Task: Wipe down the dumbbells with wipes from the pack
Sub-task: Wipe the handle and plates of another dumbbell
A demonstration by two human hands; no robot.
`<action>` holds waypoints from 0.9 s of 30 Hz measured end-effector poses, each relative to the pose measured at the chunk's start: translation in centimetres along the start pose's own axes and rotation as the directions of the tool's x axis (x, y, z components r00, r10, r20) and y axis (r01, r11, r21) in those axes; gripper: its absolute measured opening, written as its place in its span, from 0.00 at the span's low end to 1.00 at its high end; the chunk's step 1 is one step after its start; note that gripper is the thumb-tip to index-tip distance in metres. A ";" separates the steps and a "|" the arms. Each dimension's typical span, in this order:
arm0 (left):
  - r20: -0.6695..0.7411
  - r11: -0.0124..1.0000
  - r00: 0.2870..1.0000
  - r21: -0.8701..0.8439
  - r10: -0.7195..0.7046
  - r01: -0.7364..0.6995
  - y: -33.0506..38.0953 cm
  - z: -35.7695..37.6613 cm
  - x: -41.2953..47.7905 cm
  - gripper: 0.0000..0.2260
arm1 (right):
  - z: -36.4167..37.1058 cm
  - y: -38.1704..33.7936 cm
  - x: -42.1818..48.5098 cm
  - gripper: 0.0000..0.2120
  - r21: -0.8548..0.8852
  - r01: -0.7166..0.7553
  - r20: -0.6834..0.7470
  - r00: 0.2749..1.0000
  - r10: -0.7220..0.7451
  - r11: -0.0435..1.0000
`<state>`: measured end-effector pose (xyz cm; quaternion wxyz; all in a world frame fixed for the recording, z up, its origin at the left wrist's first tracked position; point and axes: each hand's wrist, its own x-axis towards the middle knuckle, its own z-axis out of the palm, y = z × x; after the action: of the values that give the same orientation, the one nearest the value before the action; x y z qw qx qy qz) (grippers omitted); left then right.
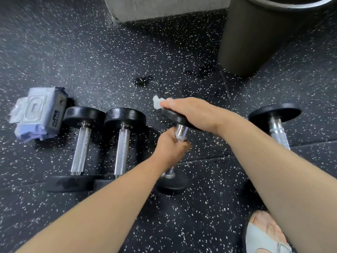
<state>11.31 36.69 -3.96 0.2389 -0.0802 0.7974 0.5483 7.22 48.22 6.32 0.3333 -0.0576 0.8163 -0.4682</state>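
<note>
- Nearest to the camera, two bare forearms (273,179) come in from the bottom edge, and at the lower right a foot in a pale sandal (262,236) stands on the floor.
- The left hand (170,148) grips the chrome handle of the held dumbbell (180,132), with its fingers curled tightly round the bar. This dumbbell stands tilted in the middle, and its lower head is down at the floor.
- The right hand (191,112) lies flat over the upper head, fingers straight and pressed together. It presses a white wipe (157,102) against the black disc – only a crumpled corner shows past the fingertips.
- Two more dumbbells, the leftmost dumbbell (81,147) and the second dumbbell (122,148), lie side by side at the left, close to each other.
- The fourth dumbbell (276,123) lies at the right, partly hidden behind the right forearm.
- The wipes pack (39,114) rests on the floor at the far left, just beside the upper head of the leftmost dumbbell.
- The speckled rubber floor (100,57) shows some dark wet spots (143,81) beyond the hands – farther back stand a dark round bin (255,39) and a grey concrete block (155,8).
</note>
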 end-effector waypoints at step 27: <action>0.064 0.967 0.988 0.222 -0.144 0.126 2.8 -3.0 -2.2 0.12 | 2.1 -1.8 -3.9 0.28 -0.216 -0.167 -0.199 0.972 0.124 0.962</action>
<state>11.23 34.74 0.26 0.3147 -0.0857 0.8351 0.4429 11.14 47.30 8.93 0.2812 0.0078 0.8946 -0.3472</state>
